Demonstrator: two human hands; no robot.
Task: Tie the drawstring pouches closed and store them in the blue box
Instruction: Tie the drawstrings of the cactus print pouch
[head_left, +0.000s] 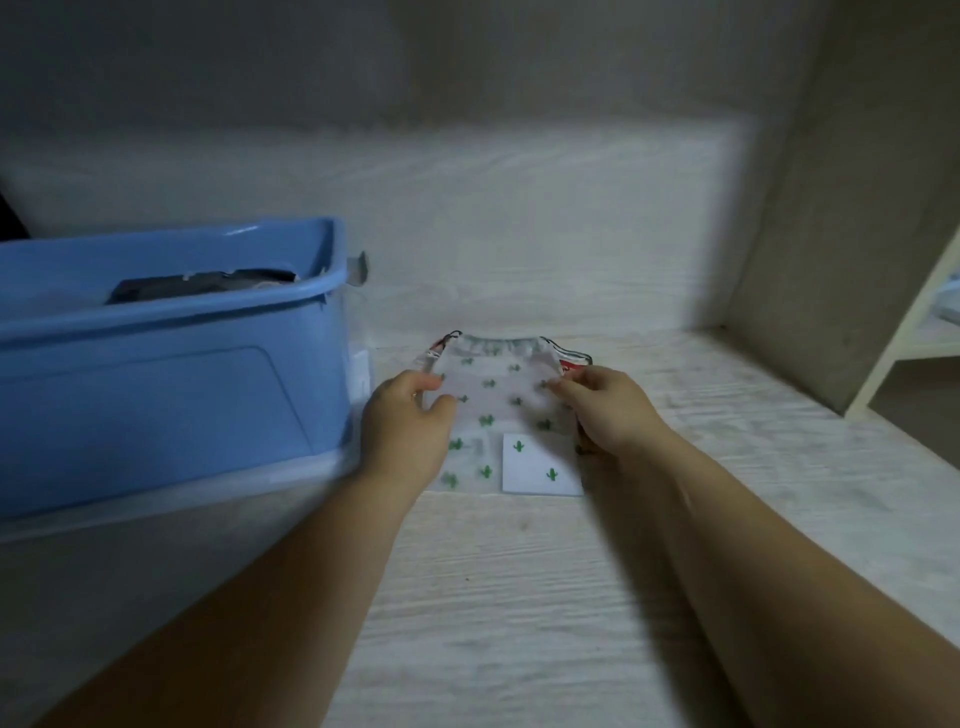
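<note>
2 bare forearms reach in from the near edge of the pale wood-grain desk (493, 597), their elbows cut off by the frame. The left hand (405, 426) pinches the left side of the cactus pouch (498, 400) between thumb and curled fingers, and the right hand (608, 410) grips its right side the same way, though blur softens the fingertips. The pouch, translucent white with small green cacti, lies flat toward the back edge of the desk, its gathered mouth pointing away. 1 white card (540, 465) shows in its near right corner; no writing on it can be read. Under the pouch, a second pouch (574, 358) shows only red and black slivers at the far corners. The blue box (156, 395) stands at the left edge, just beside the left hand, with a dark item (202, 285) inside, mostly hidden by the rim. A pale shelf (904, 338) is cut off at far right.
</note>
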